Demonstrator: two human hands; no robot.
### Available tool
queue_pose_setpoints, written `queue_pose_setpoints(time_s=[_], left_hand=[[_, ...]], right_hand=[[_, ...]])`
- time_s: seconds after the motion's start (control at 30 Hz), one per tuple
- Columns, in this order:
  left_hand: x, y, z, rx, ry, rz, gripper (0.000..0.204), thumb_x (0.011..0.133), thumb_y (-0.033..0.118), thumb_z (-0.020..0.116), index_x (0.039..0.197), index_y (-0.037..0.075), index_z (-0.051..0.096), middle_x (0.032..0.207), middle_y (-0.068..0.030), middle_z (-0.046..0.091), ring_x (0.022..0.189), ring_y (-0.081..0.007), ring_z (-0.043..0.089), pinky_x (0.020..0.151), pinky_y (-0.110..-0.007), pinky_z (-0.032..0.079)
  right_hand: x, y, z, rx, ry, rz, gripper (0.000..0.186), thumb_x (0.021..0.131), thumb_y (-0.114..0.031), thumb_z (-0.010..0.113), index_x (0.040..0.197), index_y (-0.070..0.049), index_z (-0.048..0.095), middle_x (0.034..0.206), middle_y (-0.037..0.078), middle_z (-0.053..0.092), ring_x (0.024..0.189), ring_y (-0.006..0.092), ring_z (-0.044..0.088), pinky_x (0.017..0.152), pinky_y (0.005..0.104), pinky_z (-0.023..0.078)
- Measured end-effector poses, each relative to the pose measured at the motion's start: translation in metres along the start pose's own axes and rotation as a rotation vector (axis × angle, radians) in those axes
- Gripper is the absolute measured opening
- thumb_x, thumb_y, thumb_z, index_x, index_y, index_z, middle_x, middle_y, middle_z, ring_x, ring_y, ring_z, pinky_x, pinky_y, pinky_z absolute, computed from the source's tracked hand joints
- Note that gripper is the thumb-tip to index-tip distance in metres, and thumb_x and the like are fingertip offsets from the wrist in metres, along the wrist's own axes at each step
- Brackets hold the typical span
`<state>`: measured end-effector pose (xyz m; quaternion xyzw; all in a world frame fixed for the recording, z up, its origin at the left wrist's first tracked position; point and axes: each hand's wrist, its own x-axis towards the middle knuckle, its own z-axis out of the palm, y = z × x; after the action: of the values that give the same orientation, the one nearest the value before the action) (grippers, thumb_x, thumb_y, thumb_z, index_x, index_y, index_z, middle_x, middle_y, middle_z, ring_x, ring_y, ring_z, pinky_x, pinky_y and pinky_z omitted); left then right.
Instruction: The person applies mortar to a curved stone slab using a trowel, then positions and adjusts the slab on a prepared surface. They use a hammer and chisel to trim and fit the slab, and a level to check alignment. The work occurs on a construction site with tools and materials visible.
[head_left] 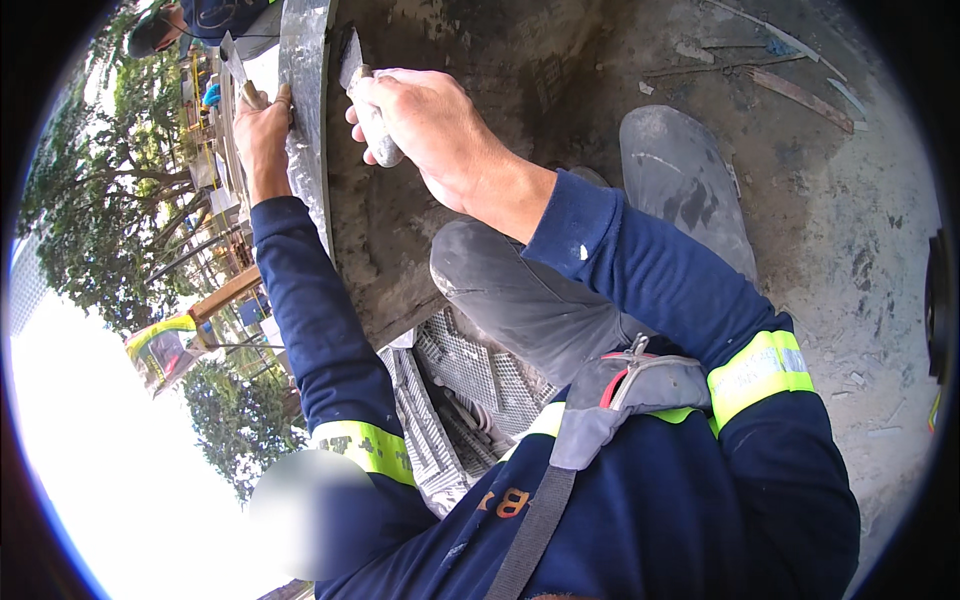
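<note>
My left hand [264, 138] is closed round the handle of a putty knife [232, 62], whose pale blade points up and away. Its thumb lies against a long grey ledge [308, 110] that curves along the left. On the other side of that ledge my right hand [425, 112] grips a small trowel [376, 132] by its thick, worn handle. The trowel's narrow, smeared blade points toward the far end, close beside the ledge. Whether the blade touches the wall surface, I cannot tell.
My bent knees [505, 290] are below the right arm. Wood strips [800, 98] and scraps litter the dusty floor at right. Wire mesh [480, 375] lies near my waist. Another person [215, 22] is beyond the ledge at far left, with trees [120, 190] outside.
</note>
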<state>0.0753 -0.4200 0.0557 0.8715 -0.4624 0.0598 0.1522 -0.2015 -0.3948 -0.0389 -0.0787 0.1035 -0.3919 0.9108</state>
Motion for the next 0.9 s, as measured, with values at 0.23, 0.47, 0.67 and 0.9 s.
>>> queue_pose_setpoints(time_s=[0.23,0.47,0.67,0.9], left_hand=[[0.017,-0.029,-0.01,0.056,-0.053,0.004,0.05,0.091,0.03,0.085,0.123,-0.003,0.066,0.11,-0.0139,0.074,0.096,-0.021,0.069,0.084,-0.037,0.054],[0.009,-0.021,-0.008,0.043,-0.005,0.032,0.048,0.09,0.027,0.086,0.122,-0.003,0.067,0.108,-0.0115,0.073,0.092,-0.0196,0.067,0.083,-0.036,0.053],[0.002,-0.008,-0.006,-0.079,-0.058,0.051,0.041,0.091,0.022,0.085,0.119,-0.003,0.067,0.101,-0.0068,0.071,0.083,-0.0133,0.061,0.074,-0.032,0.051],[-0.017,0.008,-0.014,-0.28,-0.134,0.068,0.028,0.091,0.014,0.081,0.113,0.003,0.069,0.091,-0.0041,0.075,0.079,-0.0146,0.069,0.071,-0.034,0.056]], right_hand=[[0.006,0.005,0.017,-0.024,0.004,-0.02,0.029,0.103,-0.024,0.058,0.1,0.003,0.068,0.091,0.01,0.068,0.078,0.0178,0.066,0.066,0.0338,0.057],[0.015,0.003,0.019,-0.04,-0.014,-0.03,0.028,0.103,-0.02,0.057,0.092,0.003,0.067,0.087,0.01,0.067,0.075,0.0177,0.065,0.063,0.0352,0.058],[0.015,-0.005,0.037,-0.132,0.005,-0.054,0.033,0.106,-0.019,0.057,0.086,0.003,0.07,0.072,0.009,0.068,0.065,0.0186,0.067,0.064,0.0362,0.059],[0.001,-0.011,0.055,-0.22,0.027,-0.044,0.037,0.106,-0.023,0.061,0.088,0.008,0.071,0.076,0.014,0.072,0.068,0.0197,0.073,0.059,0.0331,0.06]])
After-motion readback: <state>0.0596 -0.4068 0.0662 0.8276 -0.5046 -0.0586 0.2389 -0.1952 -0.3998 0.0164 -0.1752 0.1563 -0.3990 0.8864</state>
